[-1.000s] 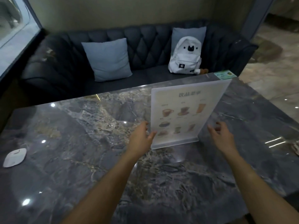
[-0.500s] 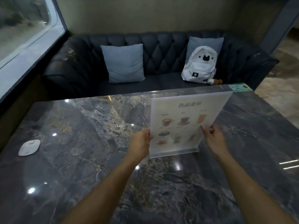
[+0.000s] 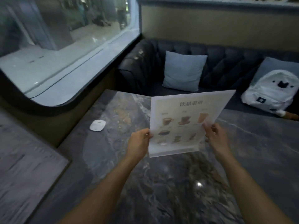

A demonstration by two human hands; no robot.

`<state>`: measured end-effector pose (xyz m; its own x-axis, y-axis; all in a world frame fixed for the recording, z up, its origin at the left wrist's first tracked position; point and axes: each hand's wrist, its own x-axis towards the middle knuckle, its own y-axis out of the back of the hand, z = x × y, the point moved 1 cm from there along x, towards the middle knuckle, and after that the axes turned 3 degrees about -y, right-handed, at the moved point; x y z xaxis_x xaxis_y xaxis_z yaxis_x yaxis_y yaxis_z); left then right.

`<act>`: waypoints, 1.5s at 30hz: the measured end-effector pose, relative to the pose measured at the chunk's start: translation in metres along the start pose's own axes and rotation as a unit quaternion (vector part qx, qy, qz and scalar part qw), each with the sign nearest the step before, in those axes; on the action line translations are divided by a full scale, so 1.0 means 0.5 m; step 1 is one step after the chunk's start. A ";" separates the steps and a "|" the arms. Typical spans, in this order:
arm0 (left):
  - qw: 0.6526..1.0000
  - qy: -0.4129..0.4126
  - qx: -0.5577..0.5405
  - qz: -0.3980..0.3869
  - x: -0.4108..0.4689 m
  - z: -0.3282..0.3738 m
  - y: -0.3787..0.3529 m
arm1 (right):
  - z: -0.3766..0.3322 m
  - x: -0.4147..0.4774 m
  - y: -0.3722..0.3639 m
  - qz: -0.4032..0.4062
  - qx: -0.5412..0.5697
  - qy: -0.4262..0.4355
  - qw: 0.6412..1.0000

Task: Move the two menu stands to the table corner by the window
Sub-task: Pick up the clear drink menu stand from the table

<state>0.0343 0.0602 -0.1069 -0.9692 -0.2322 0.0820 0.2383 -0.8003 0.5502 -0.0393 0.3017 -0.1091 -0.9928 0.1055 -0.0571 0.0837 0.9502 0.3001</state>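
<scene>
A view from a person's head, looking down at a dark marble counter (image 3: 169,183) in a café booth.

At far left a large window (image 3: 64,38) runs beside the counter. The counter's far left corner, next to the window, is bare. Just near of that corner, by the left edge, lies a small white rounded pad (image 3: 97,125).

In the middle, the person's left hand (image 3: 139,143) grips the left edge of a menu stand (image 3: 181,125), a clear upright sheet printed with pictures of drinks. The right hand (image 3: 215,138) grips its right edge, fingers curled around it. The stand is tilted, its top right corner leaning away, and its base seems to be raised just off the counter, though blur makes that uncertain. It sits around the middle of the counter, well apart from the window corner.

Behind the counter is a dark tufted sofa (image 3: 226,62) with a pale blue cushion (image 3: 184,71). At far right a white backpack (image 3: 271,91) rests on the seat.

The task looks barely begun: one stand is in hand but not yet at the corner. No second stand is in view, so it appears to remain to be moved.
</scene>
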 end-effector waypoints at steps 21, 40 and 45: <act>0.953 0.151 0.036 0.261 -0.009 -0.259 0.399 | -0.219 0.029 -0.592 -0.257 0.156 -0.009 0.954; 0.949 0.155 0.101 0.256 -0.047 -0.243 0.490 | -0.266 0.066 -0.808 -0.415 0.219 -0.029 0.882; 0.946 0.164 0.111 0.258 -0.050 -0.250 0.493 | -0.261 0.066 -0.842 -0.428 0.200 -0.035 0.881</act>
<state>0.1250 -0.2002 -0.0771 -0.6477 -0.7481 0.1444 0.6200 -0.4073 0.6707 -0.1187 -0.1330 -0.1133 -0.7002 -0.6952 -0.1627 -0.6554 0.7162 -0.2398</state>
